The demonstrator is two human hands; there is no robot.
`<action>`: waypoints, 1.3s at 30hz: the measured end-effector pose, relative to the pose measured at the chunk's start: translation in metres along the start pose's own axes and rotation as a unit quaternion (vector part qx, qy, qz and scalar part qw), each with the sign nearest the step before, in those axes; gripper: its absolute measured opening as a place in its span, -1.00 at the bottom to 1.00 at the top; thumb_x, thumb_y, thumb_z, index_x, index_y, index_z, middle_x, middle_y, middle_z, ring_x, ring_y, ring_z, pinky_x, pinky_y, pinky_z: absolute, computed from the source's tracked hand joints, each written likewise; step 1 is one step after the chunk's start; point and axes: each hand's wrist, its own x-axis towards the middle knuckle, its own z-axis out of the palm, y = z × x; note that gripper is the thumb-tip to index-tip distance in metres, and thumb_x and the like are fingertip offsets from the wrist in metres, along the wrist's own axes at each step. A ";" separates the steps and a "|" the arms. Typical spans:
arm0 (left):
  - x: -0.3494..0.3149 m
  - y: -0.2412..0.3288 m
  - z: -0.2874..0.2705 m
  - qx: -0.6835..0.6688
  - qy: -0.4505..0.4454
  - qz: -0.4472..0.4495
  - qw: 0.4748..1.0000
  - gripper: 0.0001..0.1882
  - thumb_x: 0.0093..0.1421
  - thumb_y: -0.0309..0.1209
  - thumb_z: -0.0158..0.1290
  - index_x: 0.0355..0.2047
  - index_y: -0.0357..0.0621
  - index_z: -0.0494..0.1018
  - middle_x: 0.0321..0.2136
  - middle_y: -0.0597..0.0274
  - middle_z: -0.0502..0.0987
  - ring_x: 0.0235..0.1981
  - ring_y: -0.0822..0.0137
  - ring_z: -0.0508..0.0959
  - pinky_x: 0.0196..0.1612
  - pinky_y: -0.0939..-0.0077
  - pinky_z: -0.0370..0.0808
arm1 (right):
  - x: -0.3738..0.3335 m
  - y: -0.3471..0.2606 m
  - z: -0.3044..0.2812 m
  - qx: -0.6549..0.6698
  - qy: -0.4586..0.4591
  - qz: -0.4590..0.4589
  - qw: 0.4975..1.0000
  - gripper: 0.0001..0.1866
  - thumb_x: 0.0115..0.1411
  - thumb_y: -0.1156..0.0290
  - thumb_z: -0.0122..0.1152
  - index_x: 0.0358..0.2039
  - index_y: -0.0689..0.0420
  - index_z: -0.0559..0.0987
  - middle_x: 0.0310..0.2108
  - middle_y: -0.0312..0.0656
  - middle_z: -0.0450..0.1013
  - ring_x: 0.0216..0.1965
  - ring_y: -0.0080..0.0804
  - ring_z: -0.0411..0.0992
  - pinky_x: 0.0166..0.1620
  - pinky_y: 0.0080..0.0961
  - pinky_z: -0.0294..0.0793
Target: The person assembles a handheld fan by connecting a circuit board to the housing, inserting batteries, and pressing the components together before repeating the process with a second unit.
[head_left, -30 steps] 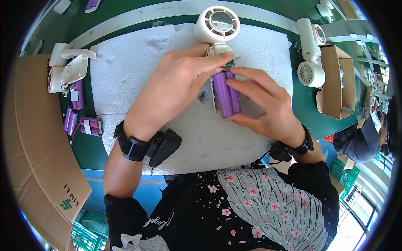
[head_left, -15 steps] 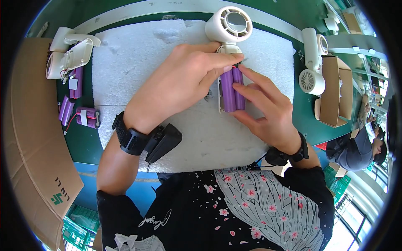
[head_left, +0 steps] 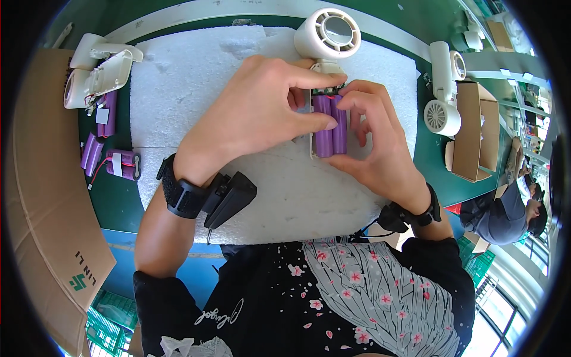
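Note:
A white handheld fan (head_left: 308,38) lies on the foam board with its round head away from me and its handle open. Two purple battery cells, a battery pack (head_left: 323,141), sit side by side in the handle. A strip of green circuit board (head_left: 323,91) shows just above them. My left hand (head_left: 250,113) is closed on the fan, index finger across the handle's top, thumb pressing the left cell. My right hand (head_left: 383,149) grips the pack from the right, thumb by its lower end and bent fingers at its upper right side.
White foam board (head_left: 267,196) covers the green table's middle. At left lie an opened white fan (head_left: 113,77), purple battery packs (head_left: 123,166) and a large cardboard box (head_left: 47,178). Another white fan (head_left: 442,83) and a small open carton (head_left: 476,137) stand right. A person (head_left: 505,214) sits beyond.
My left thumb has moved down from the pack's top onto the left cell. My right fingers have lifted and curled near its upper end, and the circuit board now shows.

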 end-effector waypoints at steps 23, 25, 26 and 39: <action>0.004 0.008 -0.004 -0.049 -0.028 -0.064 0.996 -0.48 -0.08 -0.43 0.33 -0.02 -0.01 0.56 -0.50 0.16 0.60 -0.55 0.49 0.48 -0.39 0.56 0.46 | -0.007 0.005 -0.001 -0.056 -0.003 -0.045 0.997 -0.20 -0.31 0.48 0.59 0.05 0.14 0.46 0.04 -0.12 0.28 -0.13 -0.21 0.45 -0.28 -0.47 0.53; 0.004 0.009 -0.007 -0.027 -0.038 -0.072 0.996 -0.47 -0.06 -0.45 0.34 0.00 -0.01 0.55 -0.51 0.22 0.60 -0.54 0.57 0.45 -0.39 0.60 0.45 | -0.007 0.004 0.002 -0.091 0.005 -0.068 0.994 -0.21 -0.30 0.48 0.58 0.04 0.18 0.46 0.06 -0.11 0.28 -0.08 -0.17 0.45 -0.23 -0.43 0.55; 0.004 0.005 -0.006 -0.032 -0.030 -0.048 0.998 -0.47 -0.06 -0.44 0.34 -0.01 -0.01 0.55 -0.53 0.21 0.60 -0.55 0.56 0.46 -0.39 0.59 0.45 | -0.007 0.004 0.002 -0.092 0.005 -0.074 0.993 -0.21 -0.30 0.48 0.58 0.04 0.18 0.46 0.06 -0.11 0.28 -0.08 -0.17 0.45 -0.23 -0.43 0.55; 0.005 -0.012 0.012 -0.099 0.173 0.020 0.980 -0.51 0.02 -0.48 0.24 0.02 -0.12 0.48 -0.23 0.08 0.58 -0.44 0.39 0.57 -0.33 0.49 0.54 | 0.049 0.040 -0.019 -0.300 0.203 -0.030 0.932 -0.45 -0.07 0.53 0.40 0.00 0.20 0.49 0.12 -0.06 0.33 0.00 -0.16 0.44 -0.17 -0.42 0.50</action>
